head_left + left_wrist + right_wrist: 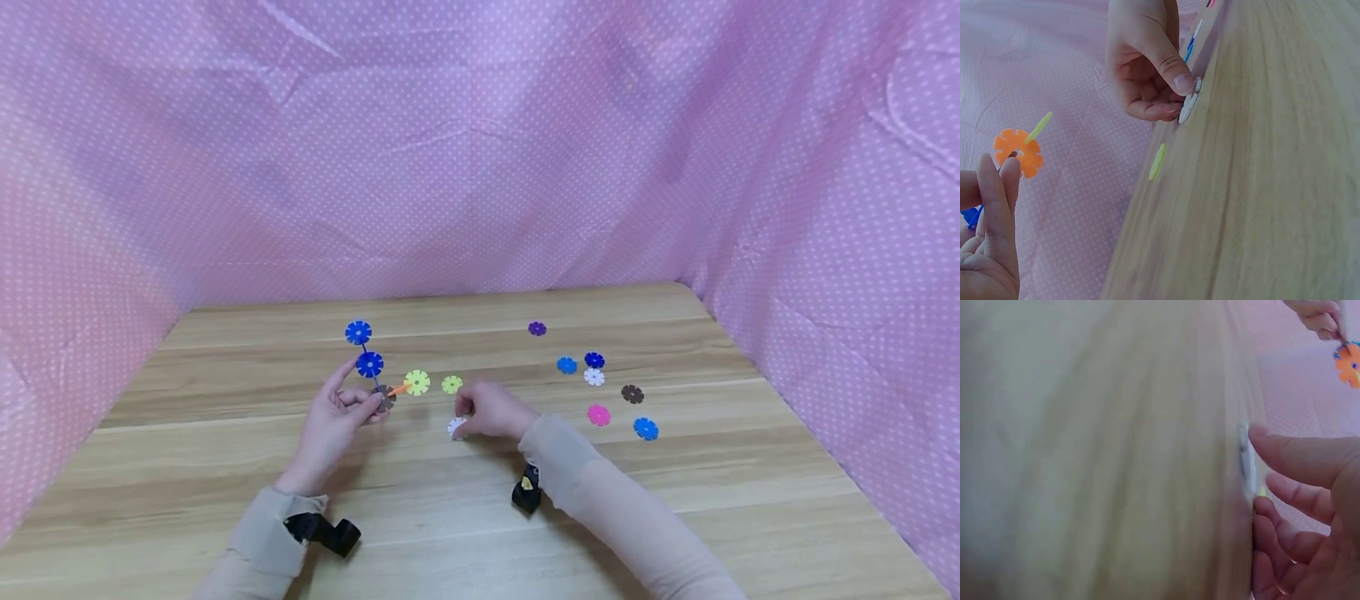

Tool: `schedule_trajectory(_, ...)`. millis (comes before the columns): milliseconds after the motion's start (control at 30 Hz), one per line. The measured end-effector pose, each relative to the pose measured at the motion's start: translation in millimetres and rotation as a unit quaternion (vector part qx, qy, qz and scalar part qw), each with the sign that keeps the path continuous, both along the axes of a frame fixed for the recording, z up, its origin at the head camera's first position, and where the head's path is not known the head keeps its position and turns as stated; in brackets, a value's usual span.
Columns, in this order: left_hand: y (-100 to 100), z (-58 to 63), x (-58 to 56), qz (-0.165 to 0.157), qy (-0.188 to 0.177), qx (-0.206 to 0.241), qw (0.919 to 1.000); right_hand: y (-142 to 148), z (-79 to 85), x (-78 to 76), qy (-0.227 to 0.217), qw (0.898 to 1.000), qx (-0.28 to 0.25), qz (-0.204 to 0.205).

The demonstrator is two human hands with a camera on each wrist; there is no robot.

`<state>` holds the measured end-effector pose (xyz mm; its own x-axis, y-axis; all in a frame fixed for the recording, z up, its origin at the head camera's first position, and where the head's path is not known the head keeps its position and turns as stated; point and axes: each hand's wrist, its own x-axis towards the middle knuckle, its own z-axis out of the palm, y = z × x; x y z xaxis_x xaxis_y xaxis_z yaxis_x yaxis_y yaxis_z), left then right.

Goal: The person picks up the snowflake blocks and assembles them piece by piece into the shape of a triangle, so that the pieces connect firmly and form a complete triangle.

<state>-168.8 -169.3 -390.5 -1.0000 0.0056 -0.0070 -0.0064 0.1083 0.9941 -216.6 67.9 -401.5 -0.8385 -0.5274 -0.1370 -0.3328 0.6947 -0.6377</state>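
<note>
My left hand (337, 417) pinches a brown notched disc (387, 398) between thumb and fingers, above the table. Slotted to it is an orange disc (1018, 153), seen edge-on from the head, with a yellow-green disc (417, 382) at its end. Two blue discs, the upper (358, 332) and the lower (370, 364), rise in a chain from the brown one. My right hand (491, 410) reaches down to white disc pieces (1190, 106) on the table, thumb and fingertips at their edge with a gap between them. A loose yellow-green disc (452, 384) lies just beyond.
To the right lie loose discs: purple (537, 328), light blue (567, 366), dark blue (594, 359), white (594, 377), brown (632, 394), pink (598, 415) and another light blue (646, 428). A pink dotted cloth (480, 167) hangs behind the wooden table (420, 533).
</note>
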Motion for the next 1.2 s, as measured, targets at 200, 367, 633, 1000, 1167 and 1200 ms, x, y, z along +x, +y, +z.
schedule_trajectory(200, 0, -0.9, -0.9, -0.003, 0.004, 0.000, 1.0000, -4, 0.8, 0.8, -0.001, 1.000, 0.011, -0.004)
schedule_trajectory(367, 1, -2.5, -0.1, -0.005, 0.006, 0.007, 0.9999, -2, 1.9, 2.3, -0.014, 1.000, 0.008, 0.001)
schedule_trajectory(633, 2, -4.6, 0.6, -0.014, 0.011, 0.019, 0.9997, 13, 1.8, 4.2, -0.031, 0.999, -0.037, 0.013)
schedule_trajectory(1000, 14, -1.2, 3.2, -0.020, 0.005, 0.026, 0.9994, 28, 3.9, 20.4, -0.092, 0.988, -0.124, -0.029)
schedule_trajectory(1167, 21, 2.1, 2.6, -0.029, 0.005, 0.035, 0.9990, 31, 2.8, 23.8, -0.129, 0.974, -0.174, -0.059)
schedule_trajectory(1200, 22, 2.7, 2.3, -0.030, 0.004, 0.037, 0.9989, 33, 3.1, 24.2, -0.133, 0.971, -0.186, -0.064)
